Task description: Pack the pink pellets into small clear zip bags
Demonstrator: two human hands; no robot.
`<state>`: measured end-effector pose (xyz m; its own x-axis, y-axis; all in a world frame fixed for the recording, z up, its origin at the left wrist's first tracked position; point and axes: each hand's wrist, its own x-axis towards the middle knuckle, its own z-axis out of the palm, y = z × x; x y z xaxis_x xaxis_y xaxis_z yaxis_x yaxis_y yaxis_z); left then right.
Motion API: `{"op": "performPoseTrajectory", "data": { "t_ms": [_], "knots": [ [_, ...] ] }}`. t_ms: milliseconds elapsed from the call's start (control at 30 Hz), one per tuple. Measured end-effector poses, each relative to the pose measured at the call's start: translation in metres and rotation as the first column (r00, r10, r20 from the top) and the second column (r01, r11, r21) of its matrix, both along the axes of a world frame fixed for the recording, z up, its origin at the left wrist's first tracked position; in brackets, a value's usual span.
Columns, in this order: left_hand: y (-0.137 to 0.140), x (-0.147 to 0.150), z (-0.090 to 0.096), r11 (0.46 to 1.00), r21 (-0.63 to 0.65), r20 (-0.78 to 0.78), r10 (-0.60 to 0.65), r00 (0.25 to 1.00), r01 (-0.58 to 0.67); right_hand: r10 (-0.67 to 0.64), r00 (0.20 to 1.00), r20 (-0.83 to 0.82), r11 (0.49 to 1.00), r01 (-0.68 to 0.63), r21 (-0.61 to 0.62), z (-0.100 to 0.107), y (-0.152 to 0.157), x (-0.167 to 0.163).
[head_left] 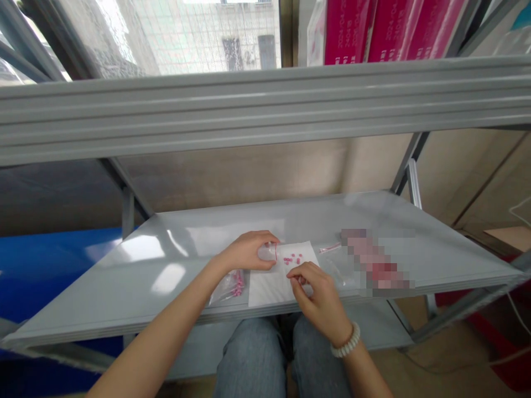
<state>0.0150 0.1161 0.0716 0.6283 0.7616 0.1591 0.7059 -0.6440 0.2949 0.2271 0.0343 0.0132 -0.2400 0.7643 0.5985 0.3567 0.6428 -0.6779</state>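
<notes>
The left hand (250,251) had its grip clamped on a small clear container (266,253), thumb on the near side and fingers on the far side, with a red line along the container's right edge. The right hand (317,288) was bent over the near right part of a white sheet (265,290), its thumb and forefinger close together; whether they pinched anything could not be told. Between the two hands, just right of the container, small pink pieces (292,258) lay loosely scattered on the sheet.

To the left of the sheet, partly behind the left forearm, lay a clear bag (226,288) with more pink pieces gathered at its right end. To the right of the sheet, near the right hand, lay a flat clear bag (332,262) with a pink-and-white strip at its far end; farther right, a pinkish item was blurred beyond recognition. All this rested on the near part of a grey desk (166,307). A pale beaded bracelet (347,340) circled the right wrist.
</notes>
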Motion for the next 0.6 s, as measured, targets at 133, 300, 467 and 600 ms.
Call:
{"op": "performPoseTrajectory", "data": {
  "t_ms": [133, 300, 467, 600],
  "knots": [
    [0.005, 0.004, 0.000, 0.999, -0.023, -0.104, -0.034, 0.994, 0.032, -0.049, 0.989, 0.138, 0.999, 0.049, 0.007, -0.010, 0.005, -0.001],
    [0.008, 0.007, -0.003, 0.999, -0.019, -0.180, -0.035, 0.983, 0.032, -0.075, 0.974, 0.214, 0.997, 0.080, -0.016, -0.015, 0.008, -0.002],
    [0.009, 0.009, 0.000, 0.999, 0.001, -0.240, -0.046, 0.970, 0.048, -0.072, 0.969, 0.236, 0.996, 0.080, -0.027, -0.015, 0.009, -0.004],
    [0.008, 0.014, 0.006, 0.997, 0.036, -0.291, -0.052, 0.955, 0.065, -0.065, 0.959, 0.277, 0.996, 0.078, -0.033, -0.017, 0.009, -0.005]
  ]
}}
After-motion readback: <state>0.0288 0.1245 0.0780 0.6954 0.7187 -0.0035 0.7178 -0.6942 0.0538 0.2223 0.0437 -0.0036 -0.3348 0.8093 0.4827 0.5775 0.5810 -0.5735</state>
